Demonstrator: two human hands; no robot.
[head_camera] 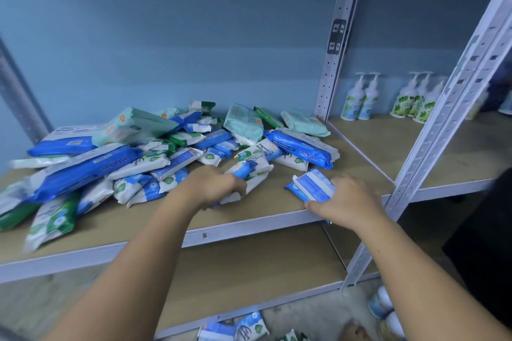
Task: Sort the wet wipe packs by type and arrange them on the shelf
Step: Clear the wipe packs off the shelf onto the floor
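Observation:
A loose heap of wet wipe packs point(155, 152) covers the left and middle of the wooden shelf point(266, 210): large blue packs, mint-green packs, small white-and-green and white-and-blue ones. My left hand point(213, 188) grips a small white-and-blue pack point(249, 174) at the heap's front edge. My right hand point(343, 202) holds a small blue-and-white pack point(311, 184) near the shelf's front right corner, fingers curled over it. A long blue pack point(302, 149) lies just behind it.
A white perforated upright point(335, 44) divides this bay from the one to the right, where several pump bottles point(360, 99) stand. A second upright point(443, 119) rises at the front right. More packs point(235, 328) lie on the floor under the lower shelf point(249, 271).

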